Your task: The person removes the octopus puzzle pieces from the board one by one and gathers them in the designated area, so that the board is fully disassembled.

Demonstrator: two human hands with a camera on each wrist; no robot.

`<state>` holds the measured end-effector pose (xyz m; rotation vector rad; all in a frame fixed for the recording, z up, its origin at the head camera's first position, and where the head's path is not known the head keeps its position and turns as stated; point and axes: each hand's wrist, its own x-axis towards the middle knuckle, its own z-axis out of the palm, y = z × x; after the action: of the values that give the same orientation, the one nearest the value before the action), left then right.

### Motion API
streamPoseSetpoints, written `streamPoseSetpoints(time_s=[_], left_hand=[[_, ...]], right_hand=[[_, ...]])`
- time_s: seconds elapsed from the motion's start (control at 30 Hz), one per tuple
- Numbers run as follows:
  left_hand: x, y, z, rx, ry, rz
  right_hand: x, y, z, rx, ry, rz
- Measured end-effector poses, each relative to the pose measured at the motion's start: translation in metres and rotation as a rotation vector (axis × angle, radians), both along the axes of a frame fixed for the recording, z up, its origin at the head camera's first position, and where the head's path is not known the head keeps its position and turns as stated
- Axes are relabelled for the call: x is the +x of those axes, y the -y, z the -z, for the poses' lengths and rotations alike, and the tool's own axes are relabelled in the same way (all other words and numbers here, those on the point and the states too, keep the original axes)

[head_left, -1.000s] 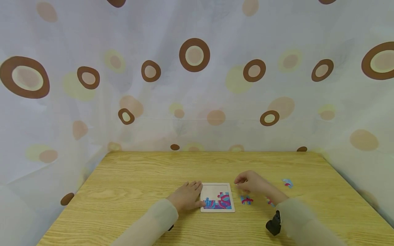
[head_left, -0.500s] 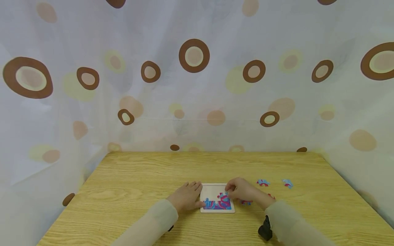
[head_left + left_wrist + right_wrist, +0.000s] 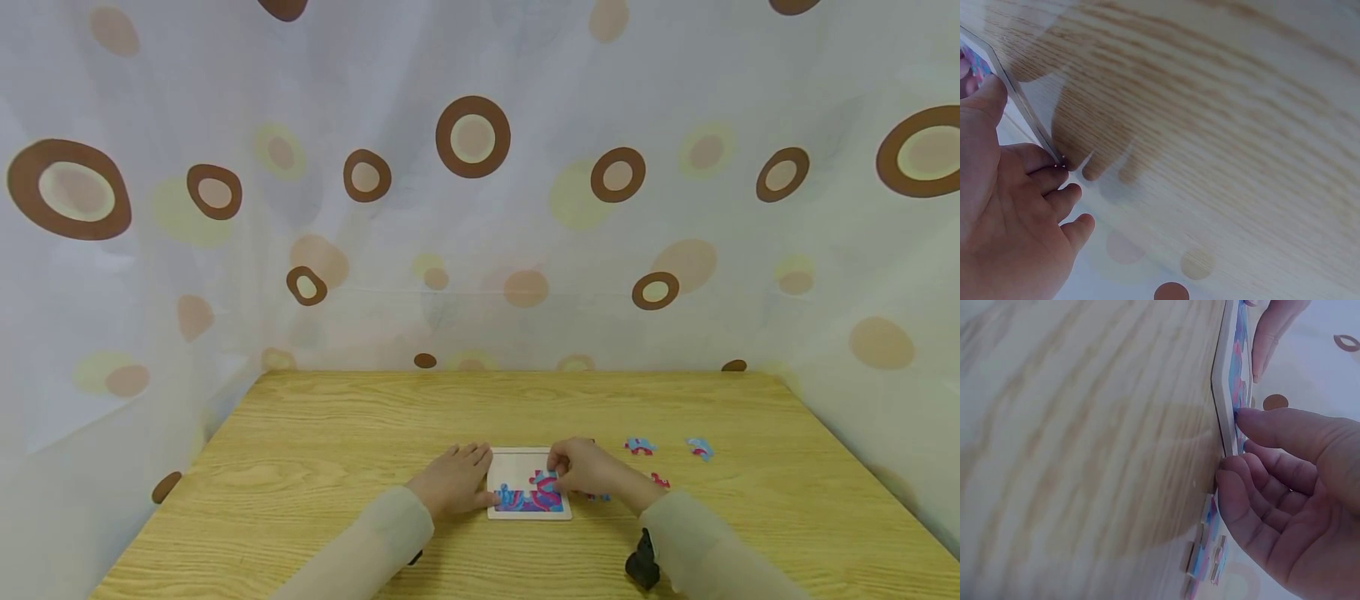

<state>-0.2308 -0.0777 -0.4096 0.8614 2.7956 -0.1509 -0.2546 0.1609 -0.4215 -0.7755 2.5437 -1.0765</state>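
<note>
Puzzle tray (image 3: 517,463): cut off by the left wrist view's left edge
Loose piece (image 3: 597,497): mostly hidden by the right hand (image 3: 590,466)
Right fingertips (image 3: 1251,420): whether they pinch anything, unclear

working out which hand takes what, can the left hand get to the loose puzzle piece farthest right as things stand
Probably not easily: the left hand rests at the left edge of the puzzle tray, and the right hand lies between it and that puzzle piece.
</note>
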Motion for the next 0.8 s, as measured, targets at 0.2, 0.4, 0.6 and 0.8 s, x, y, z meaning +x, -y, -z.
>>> streamPoseSetpoints(time_s=[0.2, 0.4, 0.6, 0.8], left_hand=[[-0.0002, 0.0008, 0.0018, -0.003, -0.008, 0.008], [0.0003, 0.001, 0.0022, -0.003, -0.023, 0.013], [0.0021, 0.0007, 0.0004, -0.004, -0.023, 0.011], [0.0031, 0.0004, -0.0011, -0.005, -0.013, 0.005]], right_hand=[[0.002, 0.0023, -0.0013, 0.038, -0.059, 0.001], [0.0021, 0.0026, -0.0014, 0.039, -0.085, -0.008], [0.0019, 0.0014, -0.0015, 0.018, -0.081, -0.026], [0.0028, 0.0006, -0.0079, 0.006, -0.021, -0.049]])
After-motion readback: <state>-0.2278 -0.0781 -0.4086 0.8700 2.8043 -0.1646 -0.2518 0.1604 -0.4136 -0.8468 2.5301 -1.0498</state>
